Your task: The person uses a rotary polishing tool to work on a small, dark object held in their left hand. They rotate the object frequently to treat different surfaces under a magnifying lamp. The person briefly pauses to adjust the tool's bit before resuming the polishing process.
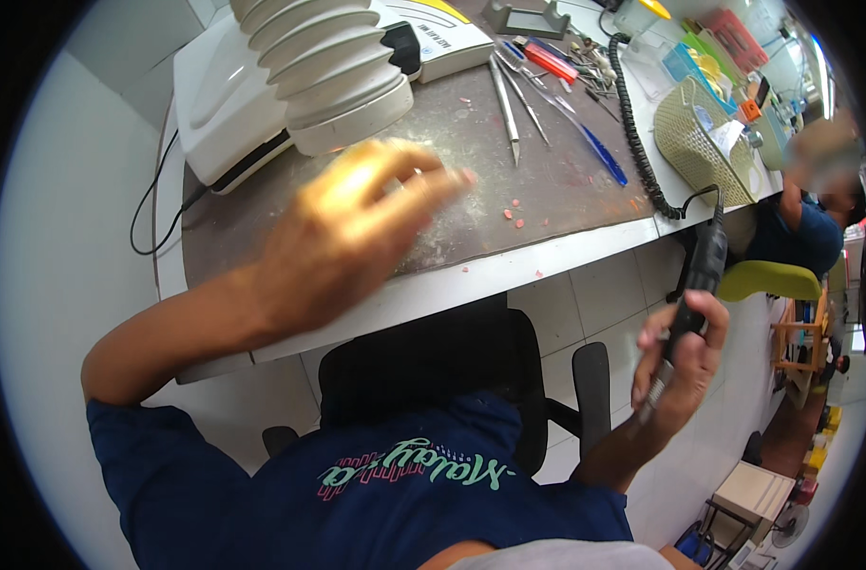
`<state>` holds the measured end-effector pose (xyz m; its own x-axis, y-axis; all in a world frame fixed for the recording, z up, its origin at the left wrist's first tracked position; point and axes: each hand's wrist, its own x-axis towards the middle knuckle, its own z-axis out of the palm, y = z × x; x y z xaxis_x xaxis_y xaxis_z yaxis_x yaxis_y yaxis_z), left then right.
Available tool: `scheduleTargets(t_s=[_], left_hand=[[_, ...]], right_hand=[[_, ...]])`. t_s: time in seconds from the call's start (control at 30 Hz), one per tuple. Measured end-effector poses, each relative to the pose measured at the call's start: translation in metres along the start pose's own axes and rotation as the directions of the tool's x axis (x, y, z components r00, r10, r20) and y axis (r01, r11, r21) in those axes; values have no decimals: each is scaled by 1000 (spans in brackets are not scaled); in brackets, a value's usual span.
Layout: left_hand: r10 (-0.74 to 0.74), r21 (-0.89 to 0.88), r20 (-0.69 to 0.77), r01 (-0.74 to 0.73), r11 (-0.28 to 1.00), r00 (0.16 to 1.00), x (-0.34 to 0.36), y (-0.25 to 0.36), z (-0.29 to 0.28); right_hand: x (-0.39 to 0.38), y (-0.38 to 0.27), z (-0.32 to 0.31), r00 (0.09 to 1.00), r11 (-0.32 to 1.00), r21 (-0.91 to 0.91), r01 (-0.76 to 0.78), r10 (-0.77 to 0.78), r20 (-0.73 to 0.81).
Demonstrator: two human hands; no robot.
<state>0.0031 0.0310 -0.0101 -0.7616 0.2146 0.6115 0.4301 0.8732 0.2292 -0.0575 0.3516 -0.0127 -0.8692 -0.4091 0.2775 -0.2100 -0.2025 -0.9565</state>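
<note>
My right hand is closed around a black rotary handpiece with a metal front end, held off the bench to the right. A coiled black cord runs from the handpiece's upper end back across the bench. My left hand is over the bench's worn grey-brown mat, just below the mouth of a ribbed white hose. Motion smears its fingers, and I cannot make out whether they hold anything. Small pink scraps lie on the mat to the right of this hand.
A white machine stands at the back left, by a white box. Carving knives, a blue-handled tool and a red-handled one lie at the back. A woven basket sits right; a person sits beyond.
</note>
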Motion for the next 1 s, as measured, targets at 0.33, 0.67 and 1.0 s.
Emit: scheduleTargets(t_s=[0.33, 0.67, 1.0], left_hand=[[142, -602, 147, -25, 798, 979, 30, 75, 52], [141, -927, 236, 179, 330, 961, 39, 76, 85], [-68, -903, 422, 426, 59, 904, 43, 64, 80]], right_hand=[[-3, -36, -56, 897, 950, 312, 3, -141, 420], [48, -56, 8, 945, 800, -566, 198, -3, 326], [109, -28, 29, 864, 921, -313, -232, 342, 368]])
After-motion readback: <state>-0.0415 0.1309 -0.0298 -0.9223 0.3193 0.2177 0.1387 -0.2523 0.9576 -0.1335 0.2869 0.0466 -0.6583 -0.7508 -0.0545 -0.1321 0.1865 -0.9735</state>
